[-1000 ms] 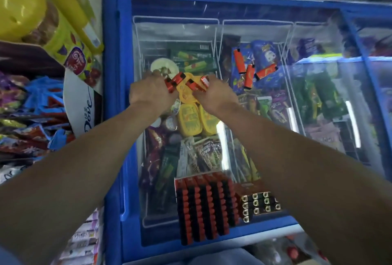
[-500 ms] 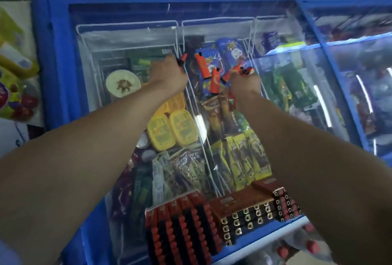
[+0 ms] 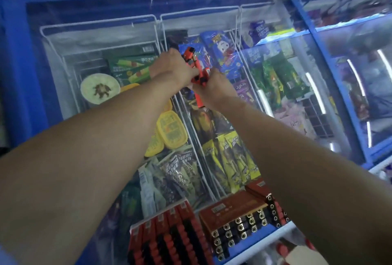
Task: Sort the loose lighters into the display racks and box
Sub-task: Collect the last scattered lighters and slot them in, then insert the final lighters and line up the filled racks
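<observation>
Both my hands meet over the glass lid of the freezer point(image 3: 265, 21), gathering orange lighters point(image 3: 196, 67) with black tops. My left hand point(image 3: 171, 67) grips several of them, one sticking up past its fingers. My right hand point(image 3: 214, 87) grips others, and one lighter pokes out below it. Near the front edge stands a red display rack point(image 3: 167, 237) filled with rows of orange and black lighters. Beside it sits a brown box point(image 3: 231, 207) of lighters with metal tops, and a second rack point(image 3: 273, 207) shows behind my right forearm.
Under the glass lie ice-cream packs in white wire baskets point(image 3: 161, 21). A second sliding glass lid point(image 3: 350, 63) with a blue frame covers the right part. Boxes and packets are stacked along the back edge.
My hands, apart half a second ago, have come together at the middle of the lid. The loose lighters that lay on the glass between them are now held in my hands.
</observation>
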